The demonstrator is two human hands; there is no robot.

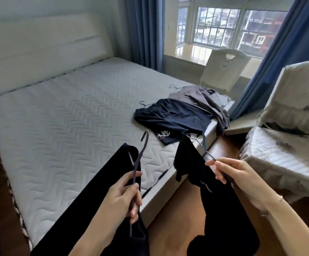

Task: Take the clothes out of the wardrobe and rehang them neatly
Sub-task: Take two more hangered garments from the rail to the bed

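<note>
The left grip curls round a thin dark wire hanger carrying a black garment. The right grip pinches a second thin blue-grey hanger bearing another black garment. 2 shirts, a navy shirt and a grey shirt, lie on the white quilted mattress.

Bare arms reach forward: left hand low, fingers curled round dark hanger — right hand higher, fingertips pinch thin hanger.

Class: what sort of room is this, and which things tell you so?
Likely a bedroom: a bare quilted mattress against a white headboard, blue curtains at the window, and clothes lying on the mattress.
</note>
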